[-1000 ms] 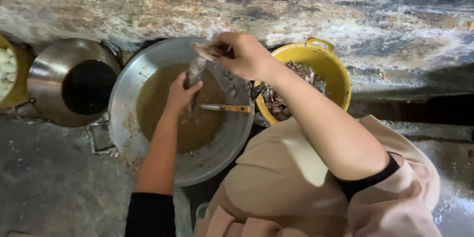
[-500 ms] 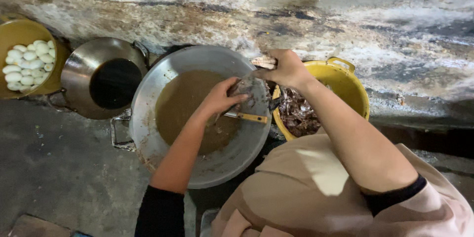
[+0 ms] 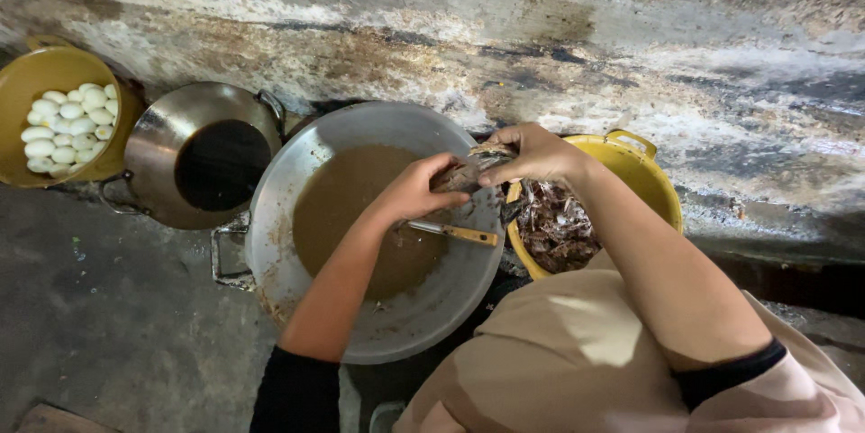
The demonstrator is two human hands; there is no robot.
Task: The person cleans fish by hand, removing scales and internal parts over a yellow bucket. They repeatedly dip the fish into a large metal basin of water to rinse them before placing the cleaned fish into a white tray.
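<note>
Both my hands grip one small dark fish (image 3: 461, 173) above the right side of a wide metal wok (image 3: 297, 172). My left hand (image 3: 416, 190) holds its lower end, my right hand (image 3: 533, 155) its upper end. The wok holds brown liquid (image 3: 347, 217). A knife with a yellowish handle (image 3: 455, 233) rests inside the wok just below my left hand. At the right stands a yellow pot (image 3: 651, 182) with several more dark fish (image 3: 551, 226).
A smaller steel wok (image 3: 158, 149) with dark liquid sits left of the big one. At the far left a yellow bowl (image 3: 27, 72) holds several white eggs (image 3: 68, 127). A stained concrete ledge (image 3: 541, 27) runs behind everything. My beige-clad lap (image 3: 559, 361) fills the lower right.
The view has shifted, so the pots sit further right in frame. Both hands have lowered slightly, still gripping the fish over the wok.
</note>
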